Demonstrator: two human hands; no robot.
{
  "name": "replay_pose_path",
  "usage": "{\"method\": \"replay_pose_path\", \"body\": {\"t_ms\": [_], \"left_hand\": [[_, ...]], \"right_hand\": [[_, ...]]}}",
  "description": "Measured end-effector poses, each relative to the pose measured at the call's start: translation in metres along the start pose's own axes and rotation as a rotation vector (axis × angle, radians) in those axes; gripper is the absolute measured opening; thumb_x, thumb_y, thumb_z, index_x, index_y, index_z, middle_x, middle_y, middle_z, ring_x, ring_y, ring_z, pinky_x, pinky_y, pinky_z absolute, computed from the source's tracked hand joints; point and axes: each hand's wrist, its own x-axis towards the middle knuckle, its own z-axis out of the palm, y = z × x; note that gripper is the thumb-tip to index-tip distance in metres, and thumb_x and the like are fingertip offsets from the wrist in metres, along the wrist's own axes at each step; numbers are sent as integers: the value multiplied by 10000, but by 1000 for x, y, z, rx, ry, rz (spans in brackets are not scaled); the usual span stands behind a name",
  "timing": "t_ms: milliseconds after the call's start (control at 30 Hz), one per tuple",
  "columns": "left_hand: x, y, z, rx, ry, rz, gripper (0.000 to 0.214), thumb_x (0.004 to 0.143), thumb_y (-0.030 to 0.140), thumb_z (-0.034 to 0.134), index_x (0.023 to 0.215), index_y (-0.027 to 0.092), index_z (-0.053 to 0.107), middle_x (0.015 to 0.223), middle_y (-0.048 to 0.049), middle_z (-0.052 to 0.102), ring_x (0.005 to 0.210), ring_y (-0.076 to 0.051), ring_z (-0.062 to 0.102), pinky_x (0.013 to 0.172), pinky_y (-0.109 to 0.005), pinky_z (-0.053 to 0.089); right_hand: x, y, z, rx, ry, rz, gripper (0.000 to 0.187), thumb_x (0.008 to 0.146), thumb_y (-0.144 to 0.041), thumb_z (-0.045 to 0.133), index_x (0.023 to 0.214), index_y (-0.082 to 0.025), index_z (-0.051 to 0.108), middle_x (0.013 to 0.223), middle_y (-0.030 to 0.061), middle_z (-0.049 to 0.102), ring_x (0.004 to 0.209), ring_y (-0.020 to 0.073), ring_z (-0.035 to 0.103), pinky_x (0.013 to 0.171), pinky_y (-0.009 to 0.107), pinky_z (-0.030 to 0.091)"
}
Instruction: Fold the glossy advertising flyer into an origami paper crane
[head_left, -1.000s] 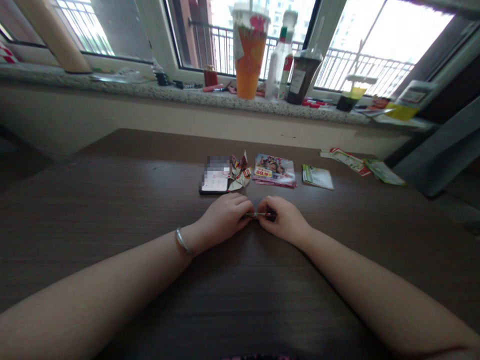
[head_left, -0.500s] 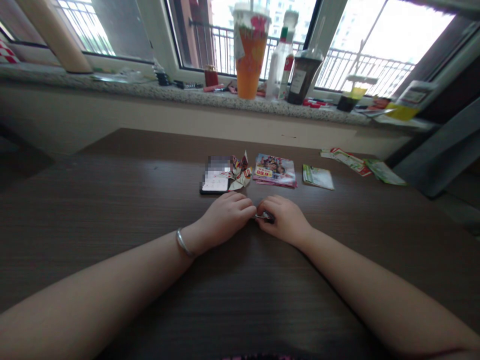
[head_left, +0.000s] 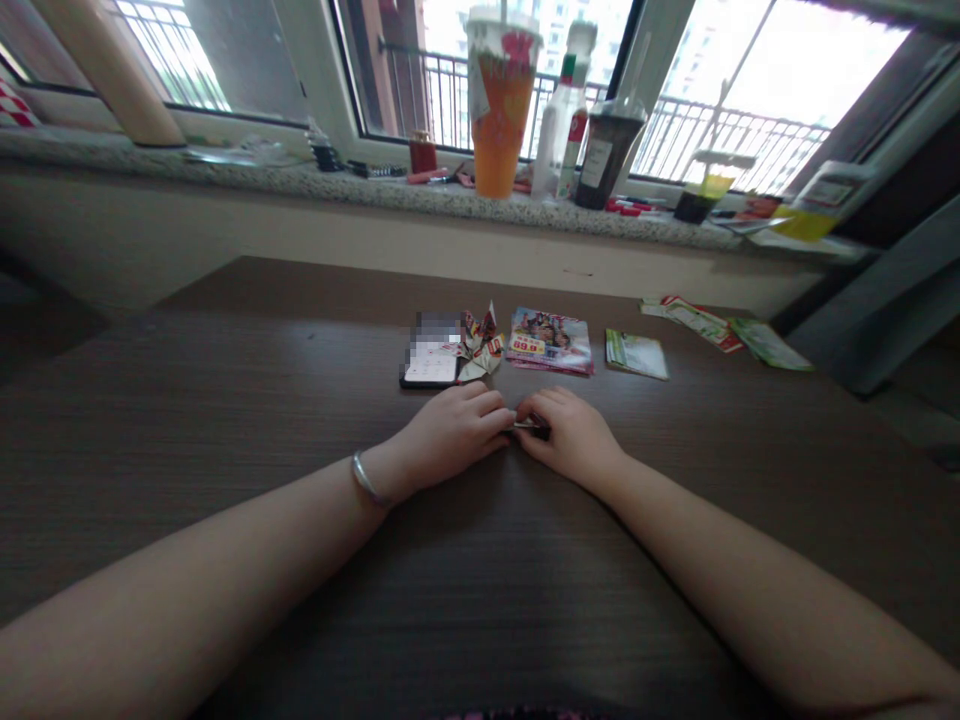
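Note:
My left hand (head_left: pixel 452 434) and my right hand (head_left: pixel 571 437) rest on the dark wooden table (head_left: pixel 225 400), fingertips meeting. Both are closed, pinching a small folded piece of printed paper (head_left: pixel 529 427) between them; only a thin sliver of it shows. A silver bangle (head_left: pixel 364 481) circles my left wrist. Just beyond the hands lie a phone (head_left: pixel 431 362) and a folded paper figure (head_left: pixel 480 347) made from a printed flyer.
A stack of colourful flyer squares (head_left: pixel 549 341) and a green-white leaflet (head_left: pixel 636 353) lie past the hands; more leaflets (head_left: pixel 724 329) at far right. The window sill (head_left: pixel 360 186) holds an orange cup (head_left: pixel 499 105), a bottle (head_left: pixel 559 118), a dark drink cup (head_left: pixel 606 150) and small items.
The hands have drawn slightly closer together over the small paper. Less of the paper shows now than a second ago. The arms stay where they were.

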Motion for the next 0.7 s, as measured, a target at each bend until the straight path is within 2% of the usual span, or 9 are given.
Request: {"method": "replay_pose_path", "body": {"t_ms": [67,300,500,700], "left_hand": [[0,0,0,-7,13,-8,150,922,270,536,980,165,627,936,-66,613,865,-204,526,775,-325,458],[-1,0,1,-2,14,-10,130,911,187,532,897,180,661,935,-65,630,858,-190,539,777,-321,461],[-1,-1,2,-20,4,19,156,919,165,513,903,173,668,947,-72,644,889,-190,562,817,-330,480],[-1,-2,5,-66,33,41,133,905,161,550,954,179,673,1018,-62,658,934,-189,579,859,-339,478]], "right_hand": [[0,1,0,-4,1,9,103,800,-265,649,874,-206,608,855,39,650,815,194,538,722,311,412],[0,2,-2,43,-23,-11,98,833,-286,611,873,-200,637,823,44,654,816,198,547,762,327,420],[3,9,3,133,9,88,83,839,-207,587,883,-193,656,846,47,679,840,198,560,757,316,418],[7,11,3,193,-66,179,139,828,-204,582,740,-198,689,756,26,694,785,188,555,739,306,385]]}}
